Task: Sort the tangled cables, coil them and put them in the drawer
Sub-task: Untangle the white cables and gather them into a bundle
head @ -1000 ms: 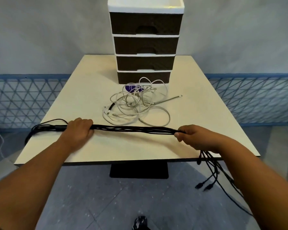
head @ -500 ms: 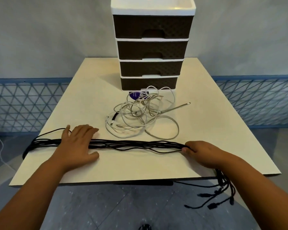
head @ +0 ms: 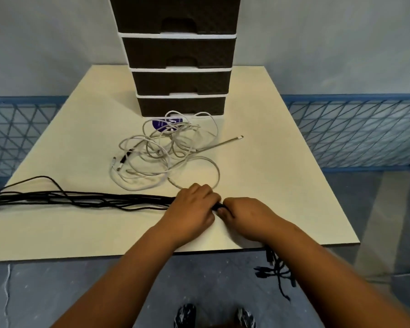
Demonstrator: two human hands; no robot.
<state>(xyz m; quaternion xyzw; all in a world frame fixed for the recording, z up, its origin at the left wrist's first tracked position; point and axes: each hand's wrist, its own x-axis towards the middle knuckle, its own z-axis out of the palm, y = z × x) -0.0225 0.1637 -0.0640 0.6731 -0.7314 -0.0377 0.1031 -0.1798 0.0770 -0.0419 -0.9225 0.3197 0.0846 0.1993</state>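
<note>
two hands meet on one bundle of black cables near the front of the table

both the left hand (head: 192, 207) and the right hand (head: 247, 216) curl their fingers around the black cables (head: 88, 200), gripping them side by side with knuckles almost touching; the bundle runs flat across the cream table (head: 282, 162) to its left edge and droops over it, while the other ends, with their plugs, hang off the front edge below the right forearm. behind the hands lies a loose tangle of white cables (head: 166, 152), one strand passing just behind the left knuckles, a purple label showing at its far side. the drawer unit (head: 180, 74), dark fronts in a white frame, stands at the back of the table with every drawer pushed in, the white tangle just in front of it
</note>
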